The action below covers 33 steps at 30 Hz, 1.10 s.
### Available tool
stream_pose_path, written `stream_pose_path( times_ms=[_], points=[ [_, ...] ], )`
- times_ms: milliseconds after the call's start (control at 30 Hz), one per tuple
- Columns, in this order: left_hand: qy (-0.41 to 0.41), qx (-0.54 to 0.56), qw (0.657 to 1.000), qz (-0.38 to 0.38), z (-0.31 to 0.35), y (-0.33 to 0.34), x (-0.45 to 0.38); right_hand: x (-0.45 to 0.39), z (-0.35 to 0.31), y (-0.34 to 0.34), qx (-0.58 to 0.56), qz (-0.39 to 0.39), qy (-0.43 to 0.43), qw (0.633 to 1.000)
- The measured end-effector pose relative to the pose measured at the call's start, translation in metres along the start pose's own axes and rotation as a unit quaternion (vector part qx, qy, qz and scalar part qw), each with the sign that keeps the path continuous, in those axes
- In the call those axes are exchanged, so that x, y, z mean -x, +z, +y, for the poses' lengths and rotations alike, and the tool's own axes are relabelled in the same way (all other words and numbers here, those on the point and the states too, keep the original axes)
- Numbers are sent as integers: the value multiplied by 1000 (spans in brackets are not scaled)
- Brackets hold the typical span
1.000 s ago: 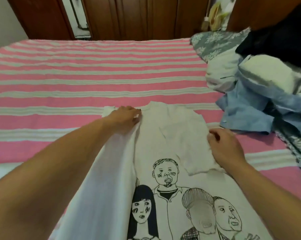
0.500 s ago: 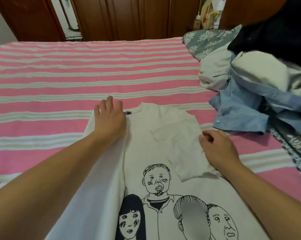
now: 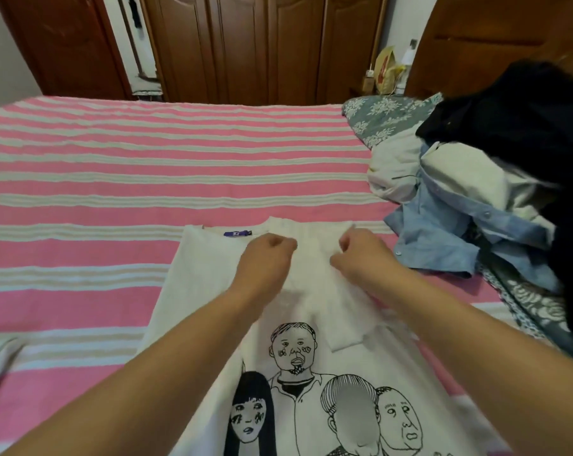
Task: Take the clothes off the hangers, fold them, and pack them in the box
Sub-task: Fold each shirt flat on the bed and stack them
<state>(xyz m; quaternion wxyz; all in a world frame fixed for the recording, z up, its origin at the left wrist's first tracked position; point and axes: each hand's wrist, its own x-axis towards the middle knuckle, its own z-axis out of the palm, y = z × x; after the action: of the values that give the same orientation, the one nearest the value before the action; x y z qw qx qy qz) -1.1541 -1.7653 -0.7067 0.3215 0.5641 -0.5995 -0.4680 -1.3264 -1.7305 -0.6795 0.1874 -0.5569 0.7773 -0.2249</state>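
Note:
A white T-shirt [image 3: 209,278] with black line drawings of faces lies flat on the bed, collar away from me, a purple label [image 3: 237,233] at the neck. Its right sleeve is folded in over the chest. My left hand [image 3: 267,258] has curled fingers and pinches the fabric just below the collar. My right hand [image 3: 361,255] pinches the folded sleeve fabric near the right shoulder. The two hands are close together. No box or hanger is visible.
A pink and white striped bedspread [image 3: 114,179] covers the bed. A heap of clothes [image 3: 469,205], with a blue shirt, white pieces and a dark garment, lies at the right. A floral pillow [image 3: 380,116] sits behind it. Wooden wardrobe doors [image 3: 262,44] stand beyond.
My left hand moved right from the left shoulder and curled onto the fabric below the collar. My right hand moved up and inward along the folded sleeve.

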Motion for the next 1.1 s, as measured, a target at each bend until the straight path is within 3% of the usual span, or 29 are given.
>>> stream_pose_path(
  times_ms=[33, 100, 167, 233, 300, 367, 433, 500, 567, 700, 867, 1000, 1100],
  points=[
    [-80, 142, 984, -66, 7, 1, -5, 9, -12, 3, 1, -43, -71, 997],
    [-182, 224, 941, -176, 2, 6, -10, 34, -22, 7, -32, -164, -172, 971],
    [-211, 219, 945, -118, -18, 10, -9, 61, 0, 2, -51, -180, -175, 967],
    [-213, 280, 935, -41, -35, 11, -7, 107, 44, -15, -70, -137, -96, 983],
    [-202, 336, 920, -5, -39, 10, 1, 177, 85, -32, -69, -160, -46, 984],
    [-191, 324, 926, -6, -37, 12, 7, 246, 113, -35, 14, -181, -29, 983],
    [-207, 258, 943, 33, -35, 15, 16, 296, 129, -36, 70, -146, -16, 987],
    [-228, 214, 947, 74, -28, 10, 23, 324, 138, -35, 59, -86, 5, 994],
    [-244, 285, 924, 73, -12, -1, 26, 340, 144, -32, 26, -59, 28, 998],
    [-157, 260, 952, 14, 25, -32, 43, 370, 106, -45, -20, -22, -2, 1000],
    [-120, 206, 970, 36, 31, -107, 42, 397, 19, -32, -30, -129, -101, 986],
    [-197, 161, 967, -15, -21, -137, 51, 398, -17, 50, -32, -244, -127, 961],
    [-158, 214, 964, -11, -58, -134, 54, 403, -13, 97, -48, -220, -116, 967]
  ],
)
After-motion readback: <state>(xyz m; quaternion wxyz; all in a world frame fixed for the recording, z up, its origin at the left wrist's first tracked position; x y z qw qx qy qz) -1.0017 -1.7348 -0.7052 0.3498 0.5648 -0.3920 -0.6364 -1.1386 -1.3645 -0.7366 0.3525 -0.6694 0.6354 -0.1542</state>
